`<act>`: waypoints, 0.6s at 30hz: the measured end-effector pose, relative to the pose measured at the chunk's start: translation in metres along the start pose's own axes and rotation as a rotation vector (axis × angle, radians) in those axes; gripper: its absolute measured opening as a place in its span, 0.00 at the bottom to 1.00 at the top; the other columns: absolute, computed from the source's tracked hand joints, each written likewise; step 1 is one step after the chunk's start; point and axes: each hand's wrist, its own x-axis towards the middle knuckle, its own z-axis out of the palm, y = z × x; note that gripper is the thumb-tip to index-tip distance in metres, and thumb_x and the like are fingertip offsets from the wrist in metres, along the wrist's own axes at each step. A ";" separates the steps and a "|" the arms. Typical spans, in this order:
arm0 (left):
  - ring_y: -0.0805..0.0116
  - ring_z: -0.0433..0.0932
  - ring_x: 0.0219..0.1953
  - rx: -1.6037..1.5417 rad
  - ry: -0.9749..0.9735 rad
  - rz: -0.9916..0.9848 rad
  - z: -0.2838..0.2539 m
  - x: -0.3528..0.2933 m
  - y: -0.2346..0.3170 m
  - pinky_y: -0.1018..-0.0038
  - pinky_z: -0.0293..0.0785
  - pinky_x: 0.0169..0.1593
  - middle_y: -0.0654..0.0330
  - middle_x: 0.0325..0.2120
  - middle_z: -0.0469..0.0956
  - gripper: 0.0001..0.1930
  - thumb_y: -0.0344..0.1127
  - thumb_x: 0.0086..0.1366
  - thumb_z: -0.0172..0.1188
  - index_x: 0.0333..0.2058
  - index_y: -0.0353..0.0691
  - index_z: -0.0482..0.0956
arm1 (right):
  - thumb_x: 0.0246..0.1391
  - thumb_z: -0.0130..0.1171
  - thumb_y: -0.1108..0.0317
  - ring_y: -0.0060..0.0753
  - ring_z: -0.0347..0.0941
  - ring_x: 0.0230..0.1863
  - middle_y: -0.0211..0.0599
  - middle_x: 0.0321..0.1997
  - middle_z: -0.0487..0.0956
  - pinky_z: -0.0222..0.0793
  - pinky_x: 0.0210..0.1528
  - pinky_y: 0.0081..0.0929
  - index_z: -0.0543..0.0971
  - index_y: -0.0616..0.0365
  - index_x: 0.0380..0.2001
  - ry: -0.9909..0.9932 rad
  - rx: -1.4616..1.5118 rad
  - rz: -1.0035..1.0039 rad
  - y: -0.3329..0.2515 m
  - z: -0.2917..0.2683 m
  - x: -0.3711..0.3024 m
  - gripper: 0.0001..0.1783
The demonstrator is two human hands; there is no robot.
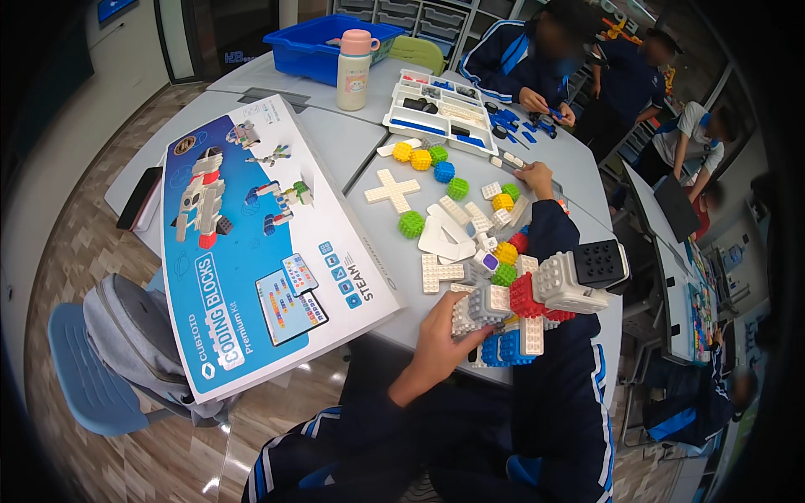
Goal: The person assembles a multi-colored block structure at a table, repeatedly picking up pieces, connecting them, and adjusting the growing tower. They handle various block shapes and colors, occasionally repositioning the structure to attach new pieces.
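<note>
The room around me has grey-white tables, and on my surface (396, 256) a coding-block kit box (243, 226) lies to my left, a white sorting tray (453, 141) at the far side. In the head view, my left hand (440, 344) is clamped on the near left end of the block model (527, 295), a studded build over the surface's near edge, with a black cube block (600, 264) at its right end. My right hand (537, 178) reaches to small white strips (511, 159); whether it pinches one I cannot tell. I'd steady the overhanging black end, line studs up squarely and press straight, without twisting the joints.
</note>
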 end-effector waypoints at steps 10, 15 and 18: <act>0.70 0.82 0.43 0.034 0.015 0.027 -0.001 0.000 0.002 0.71 0.76 0.46 0.54 0.40 0.82 0.20 0.29 0.59 0.70 0.48 0.33 0.74 | 0.49 0.71 0.64 0.19 0.70 0.22 0.28 0.25 0.78 0.65 0.23 0.17 0.81 0.58 0.33 -0.171 0.500 -0.024 0.007 -0.014 -0.018 0.12; 0.70 0.81 0.43 0.060 0.023 0.042 -0.001 -0.001 0.001 0.71 0.76 0.46 0.55 0.39 0.82 0.22 0.29 0.58 0.71 0.49 0.33 0.74 | 0.53 0.67 0.64 0.23 0.71 0.23 0.30 0.26 0.79 0.66 0.25 0.17 0.81 0.58 0.39 -0.258 1.252 0.113 -0.011 -0.002 -0.016 0.13; 0.69 0.82 0.43 0.074 0.018 0.044 -0.002 -0.001 0.001 0.72 0.76 0.46 0.55 0.39 0.83 0.22 0.30 0.58 0.72 0.49 0.33 0.74 | 0.55 0.66 0.61 0.31 0.77 0.27 0.37 0.29 0.83 0.71 0.29 0.24 0.82 0.58 0.42 -0.261 0.809 0.010 -0.018 0.009 -0.002 0.15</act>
